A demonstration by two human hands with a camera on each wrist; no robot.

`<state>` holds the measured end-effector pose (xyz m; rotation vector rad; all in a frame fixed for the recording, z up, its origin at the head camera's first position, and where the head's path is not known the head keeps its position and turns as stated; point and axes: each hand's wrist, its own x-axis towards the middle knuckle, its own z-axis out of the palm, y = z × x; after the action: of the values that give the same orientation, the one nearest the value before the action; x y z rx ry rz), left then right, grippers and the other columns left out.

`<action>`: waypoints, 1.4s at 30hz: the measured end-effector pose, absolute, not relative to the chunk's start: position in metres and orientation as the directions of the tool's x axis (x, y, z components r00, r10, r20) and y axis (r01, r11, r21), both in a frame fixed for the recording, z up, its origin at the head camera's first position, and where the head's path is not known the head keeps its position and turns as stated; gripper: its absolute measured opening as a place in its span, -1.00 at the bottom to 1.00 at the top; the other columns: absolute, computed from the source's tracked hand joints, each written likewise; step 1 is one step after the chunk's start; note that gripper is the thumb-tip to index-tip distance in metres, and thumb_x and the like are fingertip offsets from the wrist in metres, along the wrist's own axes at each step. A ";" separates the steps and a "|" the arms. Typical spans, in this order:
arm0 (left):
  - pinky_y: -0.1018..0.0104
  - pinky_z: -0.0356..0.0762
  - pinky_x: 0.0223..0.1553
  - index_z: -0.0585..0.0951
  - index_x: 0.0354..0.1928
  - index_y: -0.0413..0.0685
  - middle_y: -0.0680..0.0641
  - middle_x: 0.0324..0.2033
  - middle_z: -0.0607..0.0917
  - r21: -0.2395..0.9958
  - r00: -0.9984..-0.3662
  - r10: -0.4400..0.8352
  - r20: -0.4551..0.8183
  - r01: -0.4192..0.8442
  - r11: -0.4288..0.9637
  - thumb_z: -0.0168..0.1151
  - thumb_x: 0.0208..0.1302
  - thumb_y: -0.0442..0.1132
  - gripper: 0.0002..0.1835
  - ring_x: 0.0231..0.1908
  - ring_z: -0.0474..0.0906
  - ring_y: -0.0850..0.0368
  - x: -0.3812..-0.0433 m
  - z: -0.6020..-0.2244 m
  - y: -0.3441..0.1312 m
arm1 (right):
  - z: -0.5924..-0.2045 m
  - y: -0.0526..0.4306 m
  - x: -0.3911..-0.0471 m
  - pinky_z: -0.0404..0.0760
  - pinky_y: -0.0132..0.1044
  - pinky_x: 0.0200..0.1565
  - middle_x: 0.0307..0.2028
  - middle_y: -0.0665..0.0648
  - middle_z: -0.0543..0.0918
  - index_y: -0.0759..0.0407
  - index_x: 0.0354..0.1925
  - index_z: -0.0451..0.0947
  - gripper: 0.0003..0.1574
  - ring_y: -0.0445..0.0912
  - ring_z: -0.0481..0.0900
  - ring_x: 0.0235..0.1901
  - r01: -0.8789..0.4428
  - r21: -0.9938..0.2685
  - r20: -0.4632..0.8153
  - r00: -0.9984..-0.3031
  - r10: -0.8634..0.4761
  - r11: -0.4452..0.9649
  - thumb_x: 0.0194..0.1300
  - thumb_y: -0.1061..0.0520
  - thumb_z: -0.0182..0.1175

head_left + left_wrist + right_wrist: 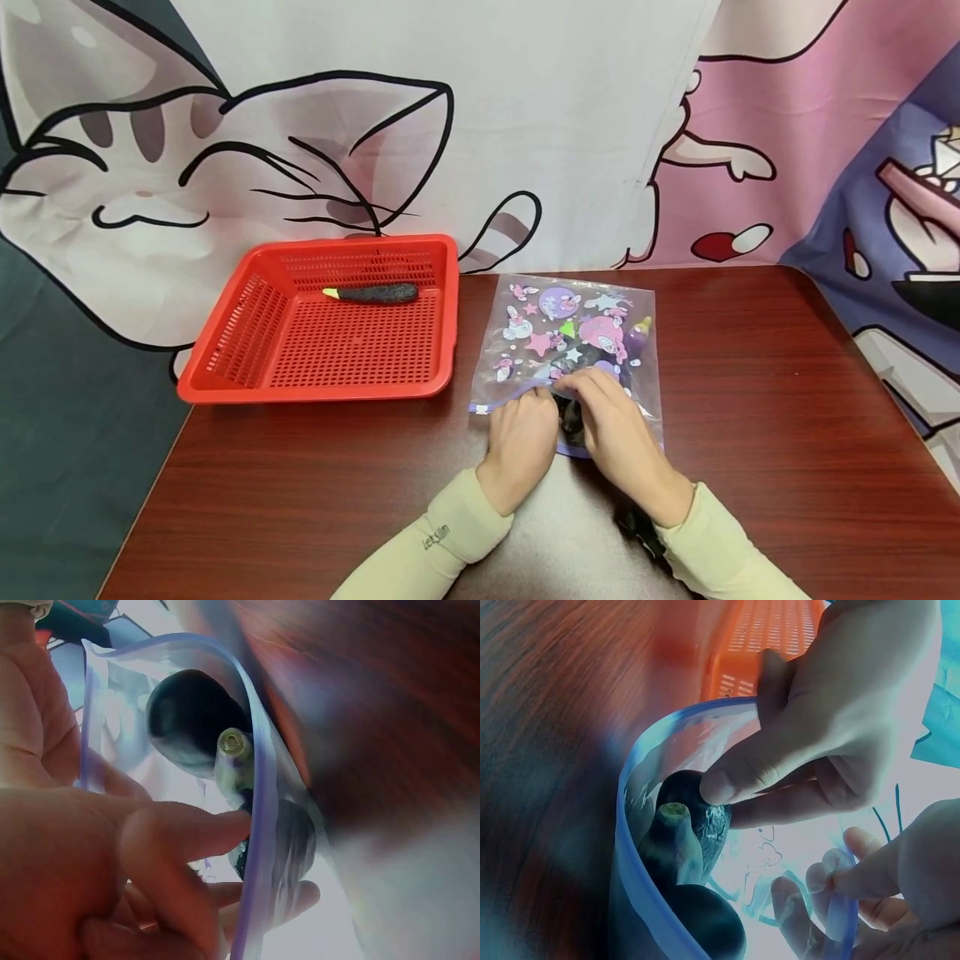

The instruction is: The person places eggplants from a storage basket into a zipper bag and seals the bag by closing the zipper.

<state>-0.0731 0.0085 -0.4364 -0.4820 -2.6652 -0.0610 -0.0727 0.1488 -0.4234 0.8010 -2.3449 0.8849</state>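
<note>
By the table's (765,400) back edge, right of basket (352,392): bag (532,360), eggplant (711,832) inside | left hand (525,442) pinches eggplant, right hand (618,433) pinches rim (843,922) | we'd expect firm, slick eggplant, limp bag; hold mid-body

The clear zip bag (540,343), printed with pink stars and cartoon figures, lies right of centre, its purple-edged mouth gaping toward the near side (a white slider (481,408) sits at the left end). Inside the mouth, the left hand (522,442) pinches a glossy dark vegetable (715,823) beside a pale stem (675,814); the right hand (621,437) pinches the edge. Farther in, a purple vegetable (636,342) points its yellow-green tip far right.
</note>
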 end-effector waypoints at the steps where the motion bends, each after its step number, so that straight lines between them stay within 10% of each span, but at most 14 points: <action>1: 0.24 0.40 -0.73 0.64 -0.40 -0.02 0.06 -0.60 0.61 -0.035 -0.848 0.325 0.420 0.343 0.939 0.27 0.21 -0.27 -0.96 -0.66 0.60 0.13 -0.073 -0.437 0.009 | -0.424 0.149 -0.073 0.52 -0.22 -0.08 -0.16 0.10 0.61 0.28 -0.08 0.58 -0.49 -0.03 0.57 -0.11 -0.672 -0.414 0.626 -0.700 -0.344 0.615 0.10 0.67 0.04; 30: 0.21 0.36 -0.75 0.63 -0.43 -0.05 0.05 -0.69 0.59 0.028 -0.887 0.317 0.334 0.346 0.938 0.25 0.23 -0.25 -0.91 -0.68 0.59 0.07 -0.072 -0.430 0.003 | -0.425 0.149 -0.073 0.52 -0.22 -0.06 -0.16 0.11 0.61 0.28 -0.07 0.58 -0.51 -0.03 0.58 -0.13 -0.677 -0.401 0.635 -0.691 -0.345 0.618 0.12 0.65 0.06; 42: 0.15 0.34 -0.71 0.70 -0.33 -0.07 -0.04 -0.61 0.68 0.137 -0.931 0.283 0.231 0.319 0.938 0.38 0.21 0.07 -0.67 -0.64 0.60 -0.04 -0.064 -0.411 -0.009 | -0.425 0.150 -0.073 0.55 -0.19 -0.10 -0.17 0.11 0.61 0.29 -0.07 0.58 -0.51 -0.03 0.57 -0.14 -0.671 -0.404 0.626 -0.698 -0.347 0.622 0.11 0.65 0.06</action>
<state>-0.0643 -0.0087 -0.4112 -0.4533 -2.8859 -0.2549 -0.0727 0.1496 -0.4255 0.8011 -2.3491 0.8696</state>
